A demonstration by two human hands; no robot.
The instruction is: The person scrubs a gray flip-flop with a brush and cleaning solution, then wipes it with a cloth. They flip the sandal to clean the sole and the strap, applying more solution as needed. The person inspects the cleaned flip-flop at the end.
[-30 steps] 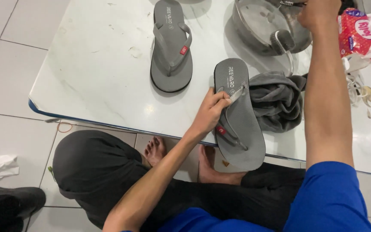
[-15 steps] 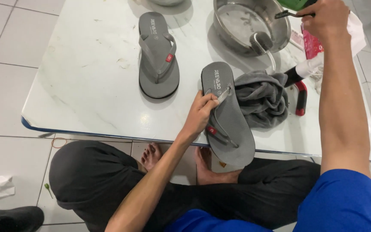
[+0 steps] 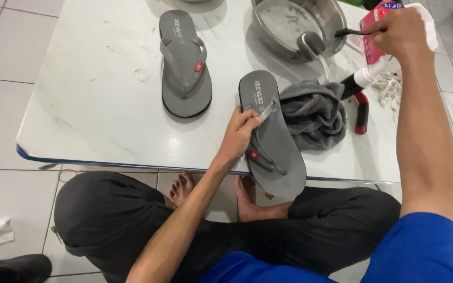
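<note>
We pin the nearer grey flip-flop [image 3: 273, 141] flat against the tabletop [image 3: 100, 105] with our left hand [image 3: 239, 133], the grip closed over the strap and the left edge of the sole, thumb and fingers pressing down so the sandal lies steady with its footbed facing up. It sits at the front edge of the tabletop, its heel end jutting out past the blue-trimmed rim above our crossed legs, which keeps it close to the body and easy to hold. Touching its right side is a crumpled grey cloth [image 3: 313, 112], bunched up within easy reach. Our right hand [image 3: 402, 34] is stretched out far to the back, its grip closed around the dark handle of a small brush [image 3: 349, 32] whose head points over the rim of a metal bowl [image 3: 300, 23]; we cannot tell whether the bristles touch anything inside. Just below that hand a dark spray bottle with a white nozzle [image 3: 360, 84] lies tipped beside a red and black tool [image 3: 362, 112], and a red packet [image 3: 376, 29] lies behind the wrist. The second grey flip-flop [image 3: 184, 65] lies apart to the left, also strap up, on a bare stretch of the pale marble-patterned surface. We sit cross-legged on the tiled floor [image 3: 6, 63], bare feet tucked under the tabletop's front edge.
</note>
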